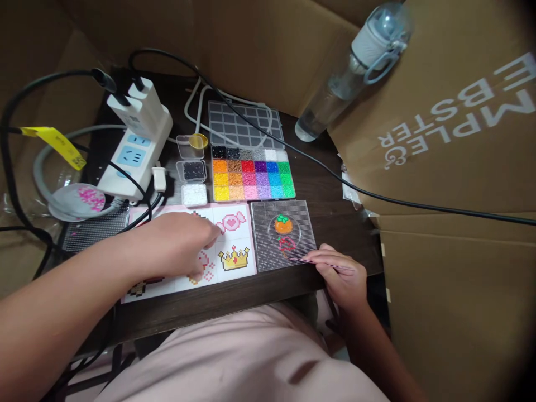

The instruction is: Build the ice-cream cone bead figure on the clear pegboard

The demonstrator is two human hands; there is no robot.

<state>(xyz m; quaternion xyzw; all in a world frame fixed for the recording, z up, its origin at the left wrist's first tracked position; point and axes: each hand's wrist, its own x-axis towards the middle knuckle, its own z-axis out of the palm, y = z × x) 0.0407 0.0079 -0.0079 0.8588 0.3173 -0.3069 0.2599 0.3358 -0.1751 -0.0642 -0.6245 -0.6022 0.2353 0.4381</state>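
Mostly bare, see-through pegboard (268, 255) with orange bead fruit (283, 225)

head | left hand (184, 241): thumb and finger apart over pattern sheet (234, 277), near candy drawing (231, 222) and crown drawing (233, 259) | right hand (345, 276): holds thin tool (305, 259), likely tweezers, tip at red bead figure (288, 243) on pegboard (267, 257) | bead box (254, 199): open, beyond pegboard | water bottle (335, 89): back right
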